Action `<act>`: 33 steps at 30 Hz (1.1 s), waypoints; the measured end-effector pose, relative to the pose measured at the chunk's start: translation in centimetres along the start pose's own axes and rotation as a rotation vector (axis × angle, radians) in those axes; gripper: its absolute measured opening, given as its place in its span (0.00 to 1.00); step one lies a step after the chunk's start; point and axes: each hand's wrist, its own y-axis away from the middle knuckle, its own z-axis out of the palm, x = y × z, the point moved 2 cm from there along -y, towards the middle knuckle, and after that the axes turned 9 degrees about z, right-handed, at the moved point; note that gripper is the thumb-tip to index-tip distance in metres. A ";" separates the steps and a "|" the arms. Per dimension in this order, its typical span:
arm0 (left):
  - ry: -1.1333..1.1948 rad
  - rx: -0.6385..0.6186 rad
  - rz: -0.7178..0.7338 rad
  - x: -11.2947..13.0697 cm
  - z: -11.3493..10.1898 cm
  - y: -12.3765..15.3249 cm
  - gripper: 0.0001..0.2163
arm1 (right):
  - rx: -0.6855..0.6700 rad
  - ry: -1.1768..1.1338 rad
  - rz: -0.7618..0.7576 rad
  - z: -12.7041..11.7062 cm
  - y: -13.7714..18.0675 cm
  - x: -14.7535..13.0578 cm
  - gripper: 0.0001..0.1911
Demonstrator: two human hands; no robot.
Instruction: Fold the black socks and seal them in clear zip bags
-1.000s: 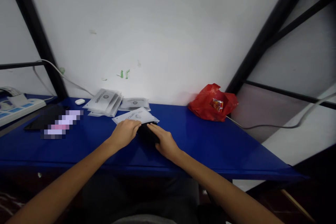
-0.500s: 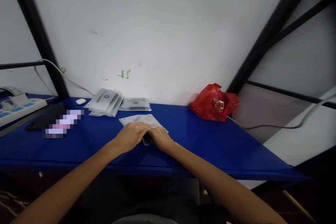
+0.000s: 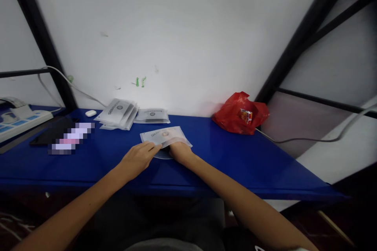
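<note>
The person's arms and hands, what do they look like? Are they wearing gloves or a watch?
No gloves: the left hand and right hand are bare. The forearms show no sleeves, and no watch or bracelet shows on either wrist.

Beyond the hands, a white wall with green marks backs the blue table, black posts slanting either side.

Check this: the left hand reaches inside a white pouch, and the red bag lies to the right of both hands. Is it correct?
No: in the head view, the right hand reaches inside the white pouch; the left hand holds its edge. The rest is correct.
</note>
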 end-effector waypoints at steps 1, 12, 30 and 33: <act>0.000 0.015 0.000 -0.1 0.2 0.1 0.18 | -0.032 0.001 -0.006 -0.1 0.0 -0.1 0.25; 0.016 0.218 -0.038 -0.4 1.7 1.5 0.18 | -0.051 0.128 -0.182 -2.5 3.9 -2.6 0.28; -0.107 0.120 0.060 -0.7 2.1 1.6 0.19 | 0.043 0.426 -0.252 -2.8 6.3 -1.6 0.07; -0.119 0.067 0.060 -0.7 2.0 1.5 0.19 | 0.007 0.344 -0.227 -3.3 6.4 -1.8 0.10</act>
